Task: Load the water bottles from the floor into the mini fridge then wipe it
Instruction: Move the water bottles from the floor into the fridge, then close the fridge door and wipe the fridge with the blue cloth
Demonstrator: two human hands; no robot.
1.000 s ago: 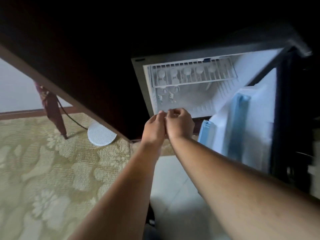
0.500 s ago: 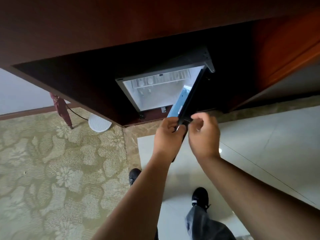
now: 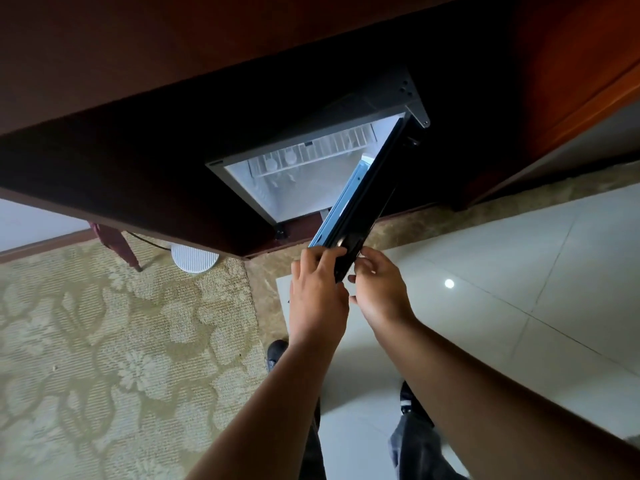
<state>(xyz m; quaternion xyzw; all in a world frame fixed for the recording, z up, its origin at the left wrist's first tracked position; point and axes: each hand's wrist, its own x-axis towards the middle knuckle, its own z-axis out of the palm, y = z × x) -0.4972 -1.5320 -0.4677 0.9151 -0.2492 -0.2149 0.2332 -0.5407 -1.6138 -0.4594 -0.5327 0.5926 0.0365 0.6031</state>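
The mini fridge (image 3: 242, 181) sits inside a dark wooden cabinet, and its black door (image 3: 367, 199) stands open, seen edge-on. Several water bottles (image 3: 289, 156) lie behind the white wire shelf (image 3: 332, 147) inside; only their caps show. My left hand (image 3: 317, 289) grips the door's near edge from the left. My right hand (image 3: 379, 289) touches the same edge from the right, fingers curled on it. No cloth is visible in either hand.
The dark wooden cabinet (image 3: 138, 98) overhangs the fridge. A floral beige carpet (image 3: 104, 358) lies on the left and glossy pale tiles (image 3: 502, 289) on the right. A round white disc (image 3: 194, 258) and a red umbrella (image 3: 114, 240) stand by the wall. My shoes (image 3: 277, 355) are below.
The view pulled back from the fridge interior as I rose. Both hands went from the fridge's lower front to the outer edge of the door, which has swung partway toward shut.
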